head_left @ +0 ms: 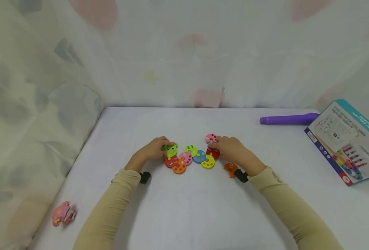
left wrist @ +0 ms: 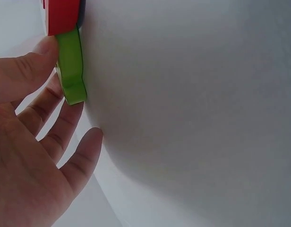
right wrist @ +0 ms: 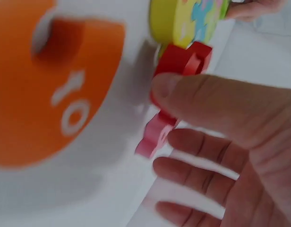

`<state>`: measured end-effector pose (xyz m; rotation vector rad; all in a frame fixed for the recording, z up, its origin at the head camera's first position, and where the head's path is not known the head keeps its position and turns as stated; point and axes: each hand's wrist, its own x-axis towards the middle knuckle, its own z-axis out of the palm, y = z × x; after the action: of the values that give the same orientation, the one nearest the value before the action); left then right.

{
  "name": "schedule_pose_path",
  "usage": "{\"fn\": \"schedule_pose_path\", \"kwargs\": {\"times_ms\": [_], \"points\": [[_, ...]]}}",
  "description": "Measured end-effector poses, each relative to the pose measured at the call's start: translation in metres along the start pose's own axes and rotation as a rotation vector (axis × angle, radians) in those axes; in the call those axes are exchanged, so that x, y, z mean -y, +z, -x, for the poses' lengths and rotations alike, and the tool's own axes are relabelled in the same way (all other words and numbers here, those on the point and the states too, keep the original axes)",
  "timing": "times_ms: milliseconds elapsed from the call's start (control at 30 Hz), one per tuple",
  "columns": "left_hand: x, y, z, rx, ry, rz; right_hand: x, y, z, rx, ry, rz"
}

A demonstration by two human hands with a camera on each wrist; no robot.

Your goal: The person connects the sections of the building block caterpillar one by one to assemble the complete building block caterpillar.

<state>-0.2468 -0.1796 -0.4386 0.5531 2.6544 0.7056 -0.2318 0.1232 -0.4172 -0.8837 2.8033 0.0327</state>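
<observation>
A wooden number caterpillar puzzle lies in a wavy row on the white table. At its left end is the green face piece (head_left: 171, 150), joined to the red number 2 piece (head_left: 170, 161). My left hand (head_left: 155, 148) pinches the green piece at its edge, thumb on top in the left wrist view. At the row's other end my right hand (head_left: 235, 151) holds a dark red piece (right wrist: 174, 61) beside the yellow piece (head_left: 208, 162), with the thumb against it. Just beyond those fingers lies a pink piece (head_left: 211, 138). The orange number 10 piece (head_left: 231, 169) sits apart, near the right wrist.
Between the ends run orange (head_left: 179, 166), pink, light green and blue (head_left: 199, 157) pieces. A purple tube (head_left: 288, 119) lies at the back right, against a tilted printed box (head_left: 346, 142). A small pink toy figure (head_left: 64, 213) is at the left edge.
</observation>
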Motion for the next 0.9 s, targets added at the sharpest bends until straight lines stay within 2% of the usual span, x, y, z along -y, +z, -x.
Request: {"fn": "schedule_pose_path", "kwargs": {"times_ms": [233, 533, 667, 800, 900], "points": [[0.0004, -0.0007, 0.0004, -0.002, 0.016, -0.003, -0.0018, 0.0012, -0.0038, 0.004, -0.032, 0.006], [-0.0022, -0.0015, 0.0016, -0.007, 0.005, -0.006, -0.0008, 0.0031, -0.0057, 0.018, -0.005, -0.015], [-0.0015, -0.0017, 0.0018, -0.006, 0.022, -0.016, 0.0004, 0.0026, -0.0068, 0.027, -0.007, 0.018], [-0.0018, -0.0012, 0.0022, -0.006, 0.015, -0.002, 0.0025, 0.0020, -0.0078, 0.035, -0.016, 0.070], [-0.0022, -0.0003, 0.0022, -0.007, 0.006, 0.006, 0.0036, 0.0027, -0.0074, 0.046, -0.014, 0.069]]}}
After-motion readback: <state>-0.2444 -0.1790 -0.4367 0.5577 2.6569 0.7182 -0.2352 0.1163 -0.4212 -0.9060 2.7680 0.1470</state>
